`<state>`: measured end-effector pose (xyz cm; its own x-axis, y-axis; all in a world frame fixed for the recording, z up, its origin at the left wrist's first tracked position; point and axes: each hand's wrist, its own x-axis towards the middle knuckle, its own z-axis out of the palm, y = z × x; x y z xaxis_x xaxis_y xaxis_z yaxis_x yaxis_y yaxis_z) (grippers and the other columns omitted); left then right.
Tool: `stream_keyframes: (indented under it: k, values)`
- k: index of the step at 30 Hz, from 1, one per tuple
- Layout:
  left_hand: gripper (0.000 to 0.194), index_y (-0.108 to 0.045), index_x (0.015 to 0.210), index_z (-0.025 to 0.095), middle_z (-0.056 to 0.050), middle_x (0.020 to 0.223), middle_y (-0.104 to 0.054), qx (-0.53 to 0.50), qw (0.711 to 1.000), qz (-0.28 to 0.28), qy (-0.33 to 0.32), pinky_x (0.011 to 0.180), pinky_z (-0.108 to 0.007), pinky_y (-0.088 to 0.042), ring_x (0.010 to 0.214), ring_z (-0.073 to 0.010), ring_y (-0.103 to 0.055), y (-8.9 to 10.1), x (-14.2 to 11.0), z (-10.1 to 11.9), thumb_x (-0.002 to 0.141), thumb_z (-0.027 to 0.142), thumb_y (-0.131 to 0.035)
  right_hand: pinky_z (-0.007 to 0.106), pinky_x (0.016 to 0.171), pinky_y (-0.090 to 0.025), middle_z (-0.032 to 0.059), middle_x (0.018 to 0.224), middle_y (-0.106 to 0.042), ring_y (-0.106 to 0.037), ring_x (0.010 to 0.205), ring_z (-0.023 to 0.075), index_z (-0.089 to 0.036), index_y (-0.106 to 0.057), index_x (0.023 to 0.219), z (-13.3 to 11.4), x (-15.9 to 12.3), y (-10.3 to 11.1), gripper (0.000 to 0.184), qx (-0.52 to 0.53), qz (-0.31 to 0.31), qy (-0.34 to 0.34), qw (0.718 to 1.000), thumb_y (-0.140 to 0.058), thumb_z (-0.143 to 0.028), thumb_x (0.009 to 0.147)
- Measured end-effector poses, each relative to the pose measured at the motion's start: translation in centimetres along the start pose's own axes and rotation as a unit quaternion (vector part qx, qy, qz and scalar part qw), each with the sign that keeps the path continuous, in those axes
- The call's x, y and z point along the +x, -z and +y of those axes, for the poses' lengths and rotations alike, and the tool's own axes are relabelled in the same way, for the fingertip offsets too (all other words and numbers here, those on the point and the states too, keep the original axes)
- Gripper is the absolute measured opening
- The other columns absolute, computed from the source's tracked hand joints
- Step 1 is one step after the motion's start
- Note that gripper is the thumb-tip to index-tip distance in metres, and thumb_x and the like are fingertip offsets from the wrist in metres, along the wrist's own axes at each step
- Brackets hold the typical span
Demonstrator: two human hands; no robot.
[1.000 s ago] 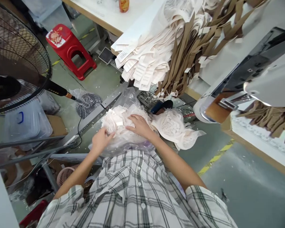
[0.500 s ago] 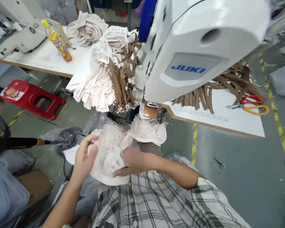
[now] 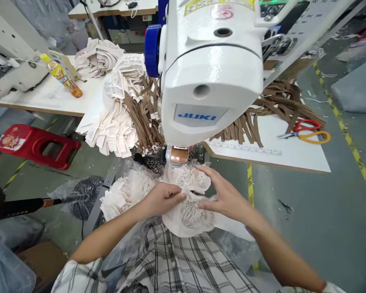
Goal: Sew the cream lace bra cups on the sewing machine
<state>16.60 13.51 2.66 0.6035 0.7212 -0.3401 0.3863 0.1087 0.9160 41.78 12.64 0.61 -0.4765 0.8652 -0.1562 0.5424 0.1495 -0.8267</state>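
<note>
A pale lace bra (image 3: 197, 213) lies spread in front of my plaid shirt, just below the sewing machine's arm end. My left hand (image 3: 163, 198) pinches its upper edge between thumb and fingers. On the other side, my right hand (image 3: 224, 191) has thumb and fingers spread apart, the thumb resting at the lace cup. Another lace bra (image 3: 178, 175) sits beyond it, right under the metal-and-brown fitting (image 3: 179, 155) of the sewing machine (image 3: 213, 93). To the left, a heap of similar lace pieces (image 3: 125, 191) rests beside my left forearm.
Cream fabric pieces (image 3: 116, 130) and brown straps (image 3: 144, 118) are piled on the table left of the machine. More brown straps (image 3: 280, 101) and scissors (image 3: 308, 132) lie on the right. A red stool (image 3: 38, 142), drink bottle (image 3: 62, 77) and black fan handle (image 3: 18, 206) are leftward.
My hands have moved right from the heap with a lace bra, which now lies before the machine. The left hand now pinches it; the right has spread its fingers. The view has shifted.
</note>
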Motion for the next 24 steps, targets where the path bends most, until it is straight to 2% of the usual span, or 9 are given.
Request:
stream_keyframes:
  k: [2, 5, 7, 9, 11, 13, 17, 21, 24]
  values:
    - [0.044, -0.039, 0.063, 0.018, 0.005, 0.057, -0.034, 0.022, 1.000, -0.008, -0.018, 0.051, -0.024, -0.023, 0.052, -0.0076, -0.031, -0.1, 0.9, 1.0, 0.100, 0.041, -0.045, 0.041, 0.091, -0.054, 0.0099, 0.118, -0.067, -0.066, 0.106, 0.0278, -0.029, -0.048, 0.140, 0.5, 0.7, -1.5, 0.069, 0.048, 0.017, 0.039, 0.998, -0.069, -0.063, 0.084]
    - [0.046, -0.038, 0.060, 0.017, 0.005, 0.054, -0.033, 0.099, 0.994, 0.027, -0.032, 0.050, -0.024, -0.020, 0.051, -0.0070, -0.030, 0.7, 1.7, 2.0, 0.098, 0.040, -0.047, 0.028, 0.063, -0.053, 0.0032, 0.090, -0.070, -0.067, 0.072, 0.0179, -0.027, -0.045, 0.134, 0.7, 1.8, -3.4, 0.049, 0.105, 0.101, 0.103, 0.984, -0.062, -0.050, 0.094]
    - [0.049, -0.038, 0.056, 0.017, 0.005, 0.051, -0.033, 0.141, 0.988, 0.067, -0.015, 0.049, -0.024, -0.019, 0.050, -0.0068, -0.029, 2.0, 1.9, 2.7, 0.094, 0.043, -0.055, 0.025, 0.053, -0.046, -0.0008, 0.075, -0.067, -0.061, 0.056, 0.0146, -0.025, -0.050, 0.124, 0.4, 2.6, -3.6, 0.034, 0.086, 0.158, 0.126, 0.976, -0.059, -0.044, 0.097]
    - [0.046, -0.046, 0.057, 0.016, 0.005, 0.052, -0.042, 0.143, 0.984, 0.101, 0.012, 0.049, -0.023, -0.023, 0.051, -0.0074, -0.036, 3.4, 2.2, 3.3, 0.090, 0.045, -0.062, 0.026, 0.054, -0.045, -0.0009, 0.071, -0.067, -0.059, 0.053, 0.0141, -0.024, -0.056, 0.117, -0.1, 3.6, -2.9, 0.024, 0.038, 0.174, 0.132, 0.975, -0.057, -0.039, 0.098]
    - [0.033, -0.060, 0.068, 0.017, 0.002, 0.063, -0.057, 0.123, 0.984, 0.129, 0.031, 0.053, -0.021, -0.032, 0.058, -0.0096, -0.048, 4.8, 2.6, 3.9, 0.089, 0.042, -0.063, 0.026, 0.060, -0.046, 0.0015, 0.079, -0.071, -0.063, 0.061, 0.0150, -0.024, -0.061, 0.117, -0.6, 4.7, -1.8, 0.022, 0.016, 0.169, 0.107, 0.980, -0.055, -0.035, 0.099]
    - [0.023, -0.066, 0.077, 0.018, 0.001, 0.070, -0.062, 0.107, 0.979, 0.168, 0.046, 0.057, -0.022, -0.037, 0.064, -0.0116, -0.053, 5.8, 3.3, 4.1, 0.089, 0.038, -0.063, 0.026, 0.062, -0.047, 0.0018, 0.084, -0.072, -0.063, 0.064, 0.0150, -0.024, -0.061, 0.122, -0.8, 6.0, -0.8, 0.026, 0.056, 0.167, 0.059, 0.983, -0.055, -0.035, 0.098]
    - [0.032, -0.053, 0.062, 0.019, 0.004, 0.054, -0.045, 0.096, 0.960, 0.253, 0.077, 0.051, -0.023, -0.030, 0.055, -0.0111, -0.043, 6.6, 4.9, 3.5, 0.084, 0.037, -0.067, 0.025, 0.054, -0.041, -0.0023, 0.075, -0.068, -0.054, 0.054, 0.0125, -0.022, -0.058, 0.112, -0.7, 8.1, 0.3, 0.030, 0.176, 0.167, -0.046, 0.969, -0.065, -0.043, 0.091]
    - [0.051, -0.027, 0.049, 0.020, 0.005, 0.047, -0.024, 0.135, 0.946, 0.284, 0.077, 0.047, -0.025, -0.019, 0.049, -0.0082, -0.023, 7.1, 6.0, 2.9, 0.080, 0.033, -0.066, 0.026, 0.056, -0.040, -0.0008, 0.075, -0.067, -0.054, 0.060, 0.0142, -0.021, -0.061, 0.102, -0.5, 9.4, 1.1, 0.029, 0.191, 0.164, -0.065, 0.966, -0.068, -0.044, 0.087]
    - [0.041, -0.036, 0.050, 0.021, 0.005, 0.046, -0.030, 0.157, 0.947, 0.279, 0.039, 0.048, -0.026, -0.022, 0.051, -0.0101, -0.029, 7.6, 6.4, 2.9, 0.079, 0.030, -0.064, 0.029, 0.062, -0.043, 0.0009, 0.079, -0.068, -0.060, 0.070, 0.0186, -0.022, -0.065, 0.099, -0.4, 10.0, 1.6, 0.027, 0.177, 0.182, -0.056, 0.966, -0.070, -0.044, 0.085]
